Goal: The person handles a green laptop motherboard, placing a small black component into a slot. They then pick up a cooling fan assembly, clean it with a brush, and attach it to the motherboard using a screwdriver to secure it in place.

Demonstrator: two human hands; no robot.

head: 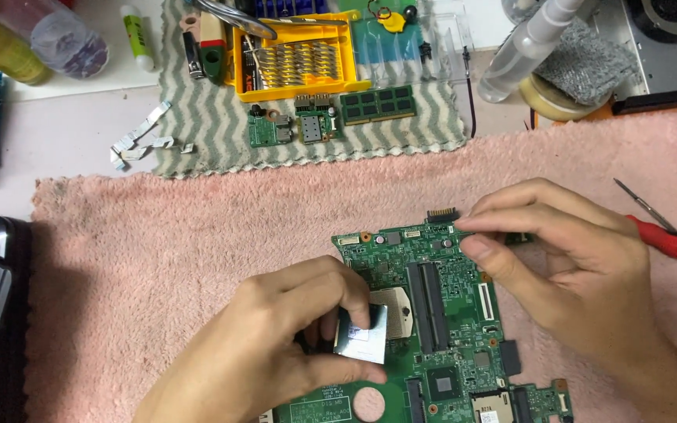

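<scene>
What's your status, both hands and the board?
Left hand pinching processor chip over its socket. Right hand gripping green motherboard top edge. Red screwdriver lies aside, nothing blocking.
</scene>
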